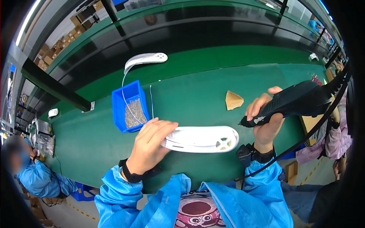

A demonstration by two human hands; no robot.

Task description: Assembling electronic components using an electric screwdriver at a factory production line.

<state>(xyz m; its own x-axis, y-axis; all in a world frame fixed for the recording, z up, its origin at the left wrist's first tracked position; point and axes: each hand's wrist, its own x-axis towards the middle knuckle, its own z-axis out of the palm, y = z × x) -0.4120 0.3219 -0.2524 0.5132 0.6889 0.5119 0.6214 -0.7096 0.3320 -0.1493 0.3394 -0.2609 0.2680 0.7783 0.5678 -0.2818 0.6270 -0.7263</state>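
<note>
My left hand (150, 146) grips one end of a long white plastic housing (201, 139), which has a round vented opening near its right end. A thin white cable runs up from around that hand, across a blue bin (117, 114) of small metal screws (134, 113). My right hand (266, 117) is wrapped round a black electric screwdriver (292, 102). The tool's tip points left, a short way above and right of the housing, and touches nothing. Whether a screw sits on the tip is too small to tell.
Another white housing (146, 59) lies at the back, its cable trailing toward the bin. A torn piece of brown cardboard (233, 100) rests on the green table (190, 91). The screwdriver's black cord (304, 140) loops down past my right forearm. Other people sit at both sides.
</note>
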